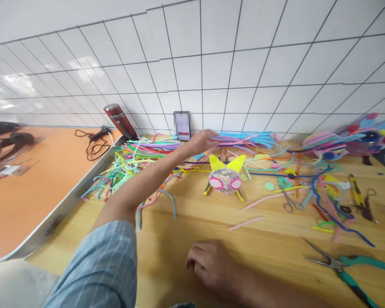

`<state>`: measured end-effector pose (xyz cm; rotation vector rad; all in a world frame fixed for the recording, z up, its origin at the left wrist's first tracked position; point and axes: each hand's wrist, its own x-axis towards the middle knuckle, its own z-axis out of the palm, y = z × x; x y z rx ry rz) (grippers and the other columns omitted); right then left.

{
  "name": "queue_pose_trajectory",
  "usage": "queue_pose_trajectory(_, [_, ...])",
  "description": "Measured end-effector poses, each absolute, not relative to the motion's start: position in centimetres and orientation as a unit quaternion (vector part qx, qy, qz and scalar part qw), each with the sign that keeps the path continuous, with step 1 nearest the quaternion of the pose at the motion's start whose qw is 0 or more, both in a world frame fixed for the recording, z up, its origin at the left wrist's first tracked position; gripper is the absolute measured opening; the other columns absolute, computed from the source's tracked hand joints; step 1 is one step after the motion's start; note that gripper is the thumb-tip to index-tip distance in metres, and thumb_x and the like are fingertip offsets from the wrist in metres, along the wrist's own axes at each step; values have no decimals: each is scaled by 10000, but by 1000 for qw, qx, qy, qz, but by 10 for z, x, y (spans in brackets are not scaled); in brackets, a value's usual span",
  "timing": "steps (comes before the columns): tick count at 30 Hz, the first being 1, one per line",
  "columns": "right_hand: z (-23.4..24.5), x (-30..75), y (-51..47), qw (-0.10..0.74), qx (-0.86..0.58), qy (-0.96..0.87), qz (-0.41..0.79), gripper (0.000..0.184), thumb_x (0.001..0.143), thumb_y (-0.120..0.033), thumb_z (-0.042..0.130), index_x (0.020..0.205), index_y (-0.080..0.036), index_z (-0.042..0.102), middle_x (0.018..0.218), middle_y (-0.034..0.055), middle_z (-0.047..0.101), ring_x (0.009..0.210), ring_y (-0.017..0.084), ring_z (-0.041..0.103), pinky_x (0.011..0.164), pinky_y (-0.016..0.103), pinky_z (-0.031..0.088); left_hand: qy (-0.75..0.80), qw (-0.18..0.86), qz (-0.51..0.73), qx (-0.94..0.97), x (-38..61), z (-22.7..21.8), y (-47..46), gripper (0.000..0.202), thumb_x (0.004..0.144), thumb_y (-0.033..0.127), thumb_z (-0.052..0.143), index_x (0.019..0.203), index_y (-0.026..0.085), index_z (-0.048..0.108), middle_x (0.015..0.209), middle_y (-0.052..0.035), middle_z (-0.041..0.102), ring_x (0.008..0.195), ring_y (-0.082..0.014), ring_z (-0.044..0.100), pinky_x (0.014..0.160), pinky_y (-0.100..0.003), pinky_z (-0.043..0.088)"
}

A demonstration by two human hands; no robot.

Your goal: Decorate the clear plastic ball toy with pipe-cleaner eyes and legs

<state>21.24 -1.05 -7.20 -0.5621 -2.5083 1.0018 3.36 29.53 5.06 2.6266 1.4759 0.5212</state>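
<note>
My left hand reaches across to the back of the wooden table, its fingers apart at the near end of a bundle of blue and pink pipe cleaners. Whether the fingertips touch them is unclear. Nearer to me, my right hand rests on the tabletop with its fingers curled in and nothing seen in them. Between and beyond the hands stands a small clear craft figure with yellow pipe-cleaner ears, pink-rimmed eyes and dark legs with yellow tips. Two pale pink pipe-cleaner pieces lie beside it.
Long-nose pliers lie splayed at front right, with scissors and a yellow cutter behind. Loose pipe cleaners spread at left. A phone leans on the tiled wall near a red thermos; an orange surface adjoins.
</note>
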Motion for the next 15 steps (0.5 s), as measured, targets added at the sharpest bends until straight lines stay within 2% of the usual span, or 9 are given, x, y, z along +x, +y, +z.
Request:
queue_pose_trajectory(2, [-69, 212, -11, 183, -204, -891, 361, 241, 914, -98, 575, 1006, -221, 760, 892, 15, 797, 796, 153, 720, 788, 244, 529, 487, 47, 176, 854, -16, 62, 271, 466, 1015, 263, 596, 1465, 172, 669, 1392, -138, 741, 1168, -239, 752, 1074, -344, 580])
queue_pose_trajectory(5, [-67, 211, -10, 176, -205, -890, 368, 225, 917, -97, 590, 999, -222, 758, 893, 14, 792, 801, 156, 724, 798, 250, 525, 513, 43, 133, 847, -98, 70, 239, 663, 934, 255, 623, 1593, 260, 547, 1576, -86, 632, 1439, -267, 612, 1245, -400, 478])
queue_pose_trajectory(7, [-68, 211, -10, 180, -202, -888, 372, 232, 908, -81, 589, 992, -217, 756, 889, 16, 787, 786, 156, 718, 778, 249, 522, 544, 37, 71, 835, -141, 65, 226, 765, 874, 264, 664, 1620, 234, 498, 1676, -118, 527, 1548, -299, 509, 1296, -438, 423])
queue_pose_trajectory(9, [-70, 211, -9, 192, -196, -886, 375, 246, 889, -64, 584, 985, -213, 755, 881, 16, 784, 763, 155, 709, 755, 246, 519, 600, 42, 22, 799, -165, 51, 220, 860, 771, 265, 748, 1598, 216, 516, 1712, -151, 477, 1580, -350, 461, 1310, -484, 397])
queue_pose_trajectory(12, [-74, 213, -9, 215, -190, -881, 376, 262, 882, -49, 570, 981, -208, 753, 866, 18, 777, 745, 153, 698, 742, 243, 518, 636, 37, 48, 769, -174, 28, 222, 807, 754, 278, 760, 1536, 202, 577, 1631, -180, 554, 1525, -391, 509, 1287, -544, 403])
queue_pose_trajectory(15, [-73, 216, -9, 226, -192, -878, 376, 269, 894, -38, 551, 977, -207, 743, 855, 19, 767, 748, 152, 696, 745, 239, 522, 656, 34, 116, 745, -170, 14, 229, 621, 791, 238, 680, 1409, 177, 675, 1448, -196, 678, 1423, -390, 594, 1245, -532, 440])
